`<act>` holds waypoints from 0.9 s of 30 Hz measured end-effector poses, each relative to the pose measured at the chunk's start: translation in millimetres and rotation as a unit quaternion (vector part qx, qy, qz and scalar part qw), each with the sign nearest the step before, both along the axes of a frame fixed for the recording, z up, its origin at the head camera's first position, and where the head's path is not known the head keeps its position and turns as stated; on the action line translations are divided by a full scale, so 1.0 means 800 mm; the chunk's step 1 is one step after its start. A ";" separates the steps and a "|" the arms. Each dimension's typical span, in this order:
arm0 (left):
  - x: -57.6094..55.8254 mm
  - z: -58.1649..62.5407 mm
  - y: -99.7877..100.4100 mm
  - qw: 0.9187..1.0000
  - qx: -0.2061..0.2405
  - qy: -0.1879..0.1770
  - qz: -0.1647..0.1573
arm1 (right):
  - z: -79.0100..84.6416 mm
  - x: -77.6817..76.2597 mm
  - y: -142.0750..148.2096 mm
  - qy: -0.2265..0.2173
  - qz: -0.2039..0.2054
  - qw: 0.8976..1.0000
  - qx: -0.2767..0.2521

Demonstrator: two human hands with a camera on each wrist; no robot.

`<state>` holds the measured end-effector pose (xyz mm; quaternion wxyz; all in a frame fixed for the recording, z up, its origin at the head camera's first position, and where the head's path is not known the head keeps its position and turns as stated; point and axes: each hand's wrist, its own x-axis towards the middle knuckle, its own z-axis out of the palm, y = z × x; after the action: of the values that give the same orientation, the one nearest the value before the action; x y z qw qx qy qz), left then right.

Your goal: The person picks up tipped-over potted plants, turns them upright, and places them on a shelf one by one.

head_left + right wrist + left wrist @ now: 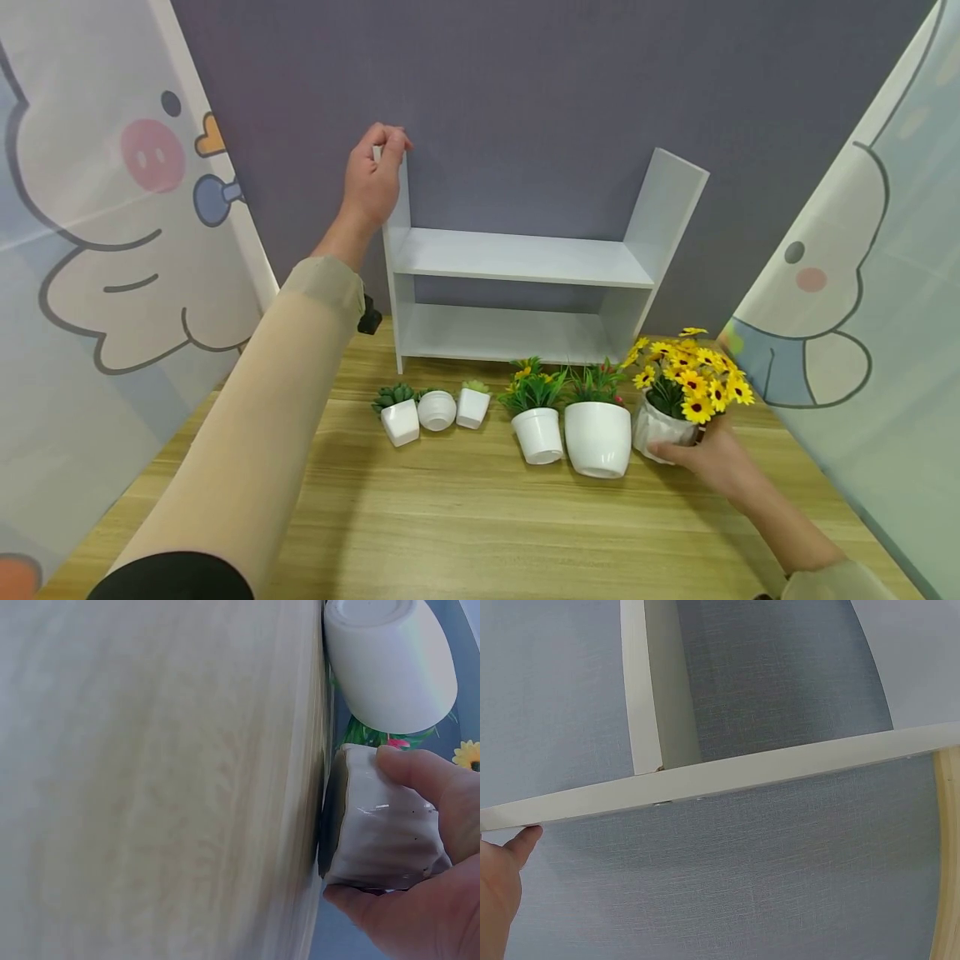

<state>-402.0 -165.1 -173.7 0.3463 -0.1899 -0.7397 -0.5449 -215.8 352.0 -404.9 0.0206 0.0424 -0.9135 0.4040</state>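
My left hand (pixel 375 171) grips the top of the left side panel of a white two-tier shelf (pixel 517 254). In the left wrist view its thumb (pixel 526 841) lies at the panel's edge. Low on the right, my right hand (pixel 716 462) holds a glossy whitish ceramic pot (pixel 390 825) of yellow flowers (pixel 693 375), thumb on one side and fingers on the other. The pot stays close to the tabletop, its base tilted toward the camera in the right wrist view. Beside it stands a larger white pot (pixel 597 440) with green leaves and red blooms.
A white pot with yellow-flecked greenery (pixel 538 435) comes after it to the left. Further left are small white pots: a succulent (pixel 401 422), a round pot (pixel 437 411) and a square one (pixel 472 408). Printed cartoon curtains (pixel 112 192) flank the wooden table (pixel 450 525).
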 end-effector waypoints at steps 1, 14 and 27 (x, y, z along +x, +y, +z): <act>0.000 0.000 0.000 1.000 0.000 0.000 -0.001 | 0.000 0.000 0.000 0.004 0.002 1.000 -0.005; 0.000 0.000 0.001 1.000 0.007 0.005 -0.005 | -0.010 -0.004 -0.001 0.056 0.024 0.998 0.023; 0.000 0.000 -0.002 1.000 0.003 0.003 -0.001 | -0.010 -0.012 -0.011 0.074 0.022 0.996 0.040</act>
<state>-401.8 -166.3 -173.4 0.3484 -0.1907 -0.7368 -0.5472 -225.5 343.4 -413.0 0.0774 0.0934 -0.9237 0.3634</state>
